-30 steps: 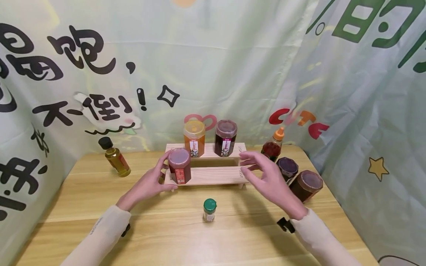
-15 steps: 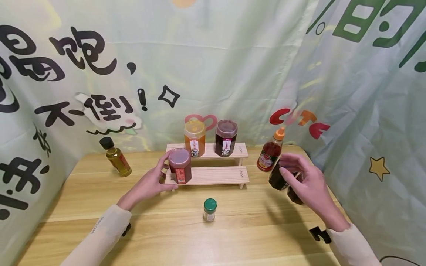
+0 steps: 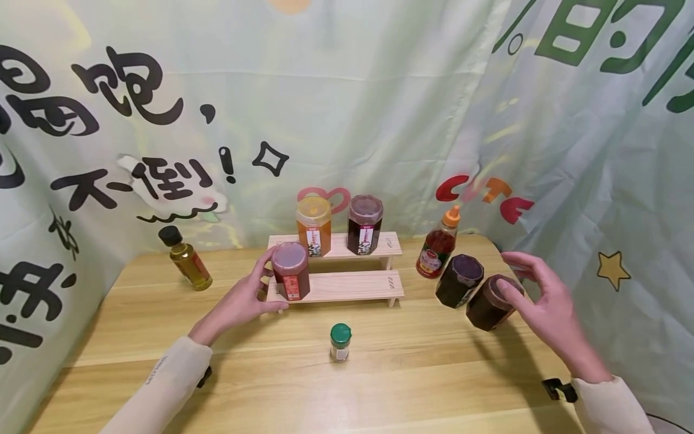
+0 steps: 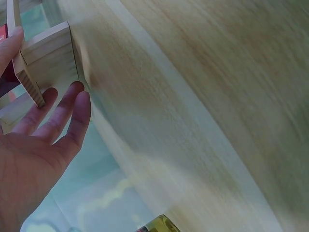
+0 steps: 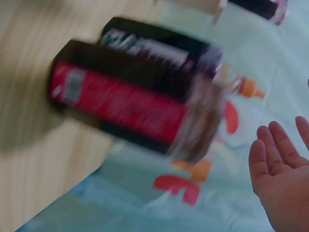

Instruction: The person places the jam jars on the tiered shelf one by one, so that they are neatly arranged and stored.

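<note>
In the head view, my left hand (image 3: 245,297) lies around the left side of a dark red honey jar (image 3: 291,274), at the left end of the lower shelf of a wooden rack (image 3: 352,285). Its index finger is near the jar's upper side and its thumb by the shelf's front edge. The left wrist view shows the other fingers (image 4: 63,116) loosely spread beside the shelf end. My right hand (image 3: 553,313) is open at the outer side of a dark jar (image 3: 490,304) with a red label. The right wrist view shows that hand (image 5: 285,179) apart from the jar.
Another dark jar (image 3: 459,281) and an orange-capped squeeze bottle (image 3: 436,247) stand right of the rack. An amber jar (image 3: 314,229) and a purple-labelled jar (image 3: 365,226) occupy the upper shelf. A green-capped shaker (image 3: 340,342) stands in front; an oil bottle (image 3: 190,262) is leftward.
My right hand has moved right, from the rack's right end past the nearer dark jar to the outermost one. My left hand and its jar have stayed in place.
</note>
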`<move>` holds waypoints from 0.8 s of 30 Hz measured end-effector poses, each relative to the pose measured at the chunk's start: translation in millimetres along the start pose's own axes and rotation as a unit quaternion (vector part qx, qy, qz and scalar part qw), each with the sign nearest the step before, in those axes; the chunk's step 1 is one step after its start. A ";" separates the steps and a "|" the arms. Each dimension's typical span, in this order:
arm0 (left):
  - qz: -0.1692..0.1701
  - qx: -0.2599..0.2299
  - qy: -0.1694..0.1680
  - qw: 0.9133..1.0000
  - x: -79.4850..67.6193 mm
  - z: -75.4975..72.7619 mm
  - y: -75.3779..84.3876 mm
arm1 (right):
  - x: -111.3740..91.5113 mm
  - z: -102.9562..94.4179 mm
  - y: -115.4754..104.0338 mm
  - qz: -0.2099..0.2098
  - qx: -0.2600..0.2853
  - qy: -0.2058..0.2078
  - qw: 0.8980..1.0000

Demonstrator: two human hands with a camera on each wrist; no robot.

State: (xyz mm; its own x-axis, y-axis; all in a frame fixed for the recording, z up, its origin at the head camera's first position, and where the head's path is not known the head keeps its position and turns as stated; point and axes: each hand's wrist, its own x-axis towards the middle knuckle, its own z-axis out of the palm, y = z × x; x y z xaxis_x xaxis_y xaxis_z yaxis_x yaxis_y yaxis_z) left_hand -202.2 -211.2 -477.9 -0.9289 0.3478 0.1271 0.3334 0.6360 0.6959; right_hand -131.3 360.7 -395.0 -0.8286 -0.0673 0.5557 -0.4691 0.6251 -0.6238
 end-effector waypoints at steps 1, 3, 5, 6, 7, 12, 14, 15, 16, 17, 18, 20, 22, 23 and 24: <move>0.000 0.001 0.000 1.000 0.2 0.0 -0.3 | -1.8 -3.0 5.4 0.002 -0.005 -0.002 1.000; 0.000 0.003 0.001 1.000 0.7 0.0 -0.7 | -6.1 -8.6 16.2 0.011 -0.013 -0.009 1.000; 0.001 0.003 0.001 1.000 1.0 0.0 -1.5 | -10.9 -13.2 26.2 0.023 -0.022 -0.023 0.999; 0.001 0.004 0.000 1.000 1.0 0.0 -1.8 | -13.3 -15.0 30.8 0.032 -0.024 -0.031 0.999; 0.000 0.004 -0.001 1.000 1.1 0.1 -2.1 | -15.5 -16.5 35.4 0.040 -0.020 -0.040 0.998; 0.003 0.002 -0.002 1.000 1.5 0.8 -3.2 | -24.3 -20.3 57.6 0.060 0.018 -0.082 0.995; 0.003 -0.002 -0.002 1.000 1.5 0.8 -3.1 | -26.4 -20.4 66.6 0.058 0.045 -0.101 0.992; 0.003 -0.004 -0.002 1.000 1.5 0.8 -2.9 | -27.2 -20.3 70.7 0.058 0.055 -0.110 0.991; 0.002 -0.004 -0.002 1.000 1.3 0.6 -2.7 | -28.0 -20.0 75.1 0.059 0.068 -0.120 0.989; 0.002 -0.004 -0.002 1.000 1.1 0.5 -2.5 | -28.5 -19.5 79.5 0.058 0.079 -0.130 0.987; 0.002 -0.004 -0.002 1.000 1.0 0.3 -2.2 | -29.0 -18.9 83.5 0.058 0.090 -0.139 0.985; 0.003 -0.002 -0.002 1.000 0.8 0.1 -1.8 | -30.3 -18.3 90.3 0.054 0.105 -0.156 0.981; 0.006 0.000 -0.001 1.000 0.3 0.0 -1.4 | -31.9 -17.4 95.3 0.054 0.120 -0.169 0.977; 0.007 0.000 -0.001 1.000 0.2 0.0 -1.2 | -32.6 -17.1 97.0 0.054 0.125 -0.175 0.975; 0.007 -0.001 -0.001 1.000 0.2 0.1 -0.9 | -33.2 -16.7 98.6 0.053 0.130 -0.179 0.974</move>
State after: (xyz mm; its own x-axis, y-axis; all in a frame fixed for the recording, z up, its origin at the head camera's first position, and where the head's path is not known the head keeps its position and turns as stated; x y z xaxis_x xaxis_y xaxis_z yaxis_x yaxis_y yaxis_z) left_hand -202.7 -211.7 -478.6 -0.9240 0.3581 0.1342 0.3453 0.6305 0.6952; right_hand -144.9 437.6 -465.8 -0.9082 -0.3096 0.2817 -0.3977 0.4281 -0.8115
